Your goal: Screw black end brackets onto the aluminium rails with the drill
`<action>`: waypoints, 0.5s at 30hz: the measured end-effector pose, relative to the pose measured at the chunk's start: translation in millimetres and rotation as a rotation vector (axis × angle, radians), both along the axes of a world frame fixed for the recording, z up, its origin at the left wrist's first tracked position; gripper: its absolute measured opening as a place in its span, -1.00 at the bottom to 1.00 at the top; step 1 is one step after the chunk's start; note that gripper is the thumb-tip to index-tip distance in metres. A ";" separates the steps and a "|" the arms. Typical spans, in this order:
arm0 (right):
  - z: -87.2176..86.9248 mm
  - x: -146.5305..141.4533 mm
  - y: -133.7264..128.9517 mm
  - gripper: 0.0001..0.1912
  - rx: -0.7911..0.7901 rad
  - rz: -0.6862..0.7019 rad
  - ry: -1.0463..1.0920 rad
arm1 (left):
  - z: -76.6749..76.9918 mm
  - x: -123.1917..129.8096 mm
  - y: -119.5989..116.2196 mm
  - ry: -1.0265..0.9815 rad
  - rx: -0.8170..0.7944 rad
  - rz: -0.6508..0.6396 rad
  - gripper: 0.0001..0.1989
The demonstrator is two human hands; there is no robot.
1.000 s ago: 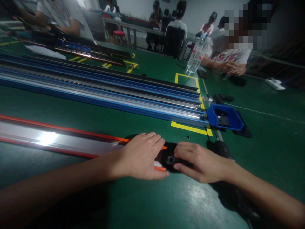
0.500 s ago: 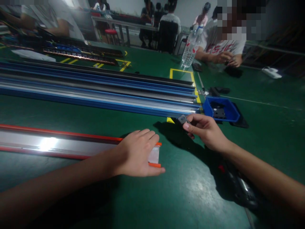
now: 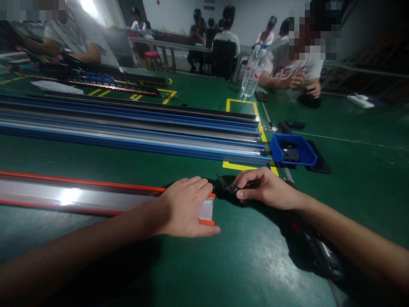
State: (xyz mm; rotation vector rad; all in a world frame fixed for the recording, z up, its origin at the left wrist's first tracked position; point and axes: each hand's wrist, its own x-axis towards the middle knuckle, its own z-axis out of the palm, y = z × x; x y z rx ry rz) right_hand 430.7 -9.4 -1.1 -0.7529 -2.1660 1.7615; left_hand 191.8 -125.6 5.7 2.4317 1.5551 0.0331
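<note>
And here comes the right hand [image 3: 266, 187], back nearer with the small black part [image 3: 232, 188] pinched between thumb and fingers, just right of the channel's end! On the green table [image 3: 191, 273], blue rails [image 3: 159, 143] stretch across the far side; the orange-edged channel [image 3: 41, 192] lies nearer, left hand [image 3: 187, 207] over its right end, thumb spread wide. The blue bin [image 3: 302, 161] sits far right.

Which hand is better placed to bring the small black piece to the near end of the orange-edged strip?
Probably the right hand: its fingers hold the black piece just beyond that end. The left hand lies over the strip.
</note>
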 end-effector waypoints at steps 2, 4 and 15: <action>-2.8 -0.3 -0.2 -0.80 -0.007 0.020 0.002 | 0.2 0.3 -0.2 0.002 -0.008 0.004 -0.36; -5.4 -0.8 -0.9 -0.82 -0.010 0.050 -0.009 | 0.5 0.5 -0.4 0.003 -0.004 0.007 -0.35; -5.8 -1.9 -6.8 -0.93 0.356 0.268 -0.083 | -3.5 -0.7 -0.7 -0.032 -0.021 0.003 -0.16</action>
